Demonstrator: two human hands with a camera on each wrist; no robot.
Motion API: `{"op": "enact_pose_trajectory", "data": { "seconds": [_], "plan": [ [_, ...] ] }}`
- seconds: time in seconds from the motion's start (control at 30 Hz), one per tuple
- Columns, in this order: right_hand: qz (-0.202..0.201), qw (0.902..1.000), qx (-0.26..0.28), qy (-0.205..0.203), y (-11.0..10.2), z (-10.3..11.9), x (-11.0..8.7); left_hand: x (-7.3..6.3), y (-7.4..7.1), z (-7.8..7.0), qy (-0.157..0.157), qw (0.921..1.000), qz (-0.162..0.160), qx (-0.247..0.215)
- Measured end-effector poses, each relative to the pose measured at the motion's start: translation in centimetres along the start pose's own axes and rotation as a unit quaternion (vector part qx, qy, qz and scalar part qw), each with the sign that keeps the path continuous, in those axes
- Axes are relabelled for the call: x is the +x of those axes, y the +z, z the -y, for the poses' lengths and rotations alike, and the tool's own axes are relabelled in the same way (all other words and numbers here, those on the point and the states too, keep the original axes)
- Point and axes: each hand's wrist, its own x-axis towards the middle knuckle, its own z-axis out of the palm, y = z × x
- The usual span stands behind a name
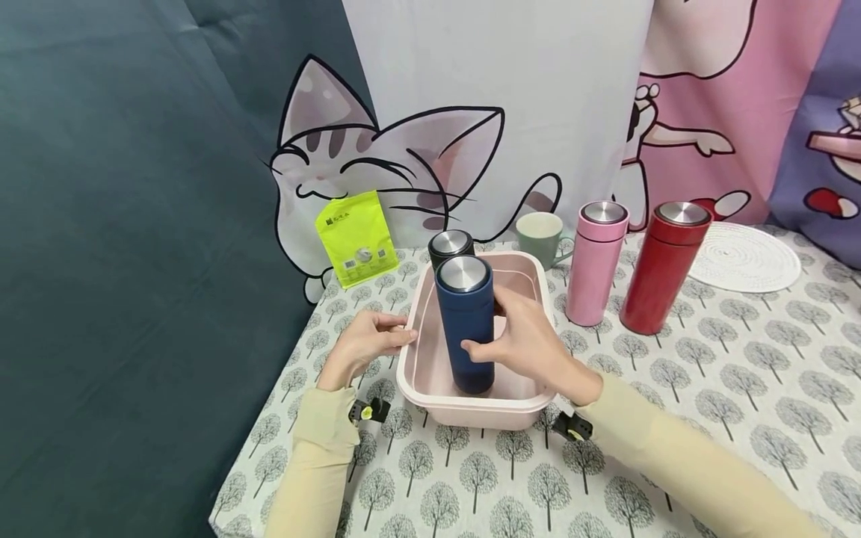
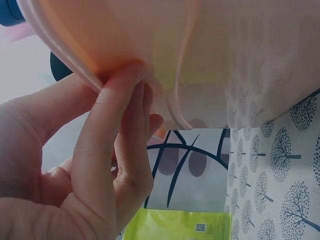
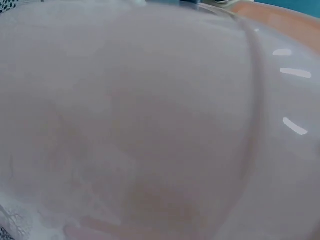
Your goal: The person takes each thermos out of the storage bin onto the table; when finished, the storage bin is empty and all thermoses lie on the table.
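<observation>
My right hand [image 1: 531, 340] grips a dark blue thermos bottle [image 1: 468, 336] with a silver lid, upright inside a pale pink plastic basin [image 1: 480, 415]. Behind it in the basin stands a black thermos bottle [image 1: 449, 243], mostly hidden. At the basin's left side, my left hand [image 1: 370, 340] pinches the rim between thumb and fingers. The left wrist view shows that hand [image 2: 100, 145] up close on the basin wall [image 2: 210, 60]. Only the basin's smooth wall [image 3: 150, 100] fills most of the right wrist view; the right hand is not visible there.
A pink thermos [image 1: 595, 269] and a red thermos [image 1: 662, 273] stand right of the basin. Behind it is a green mug [image 1: 540, 237]. A lime-yellow pouch [image 1: 358, 240] leans at the back left, and a round white mat [image 1: 743, 258] lies at the back right.
</observation>
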Motion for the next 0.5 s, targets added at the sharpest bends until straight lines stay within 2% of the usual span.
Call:
{"op": "enact_pose_trajectory", "data": {
  "seconds": [0.13, 0.27, 0.5],
  "plan": [
    [-0.013, 0.9998, -0.013, -0.013, -0.5, 0.3, -0.4, 0.0, 0.1, 0.0, -0.006, 1.0, 0.001, 0.001],
    [-0.024, 0.9994, -0.015, -0.021, -1.0, 0.5, -0.5, -0.1, 0.1, -0.1, 0.001, 1.0, -0.001, 0.005],
    [-0.034, 0.9991, 0.012, -0.023, -1.9, 0.6, -0.6, -0.2, 0.0, -0.1, 0.005, 1.0, 0.005, -0.005]
  ]
}}
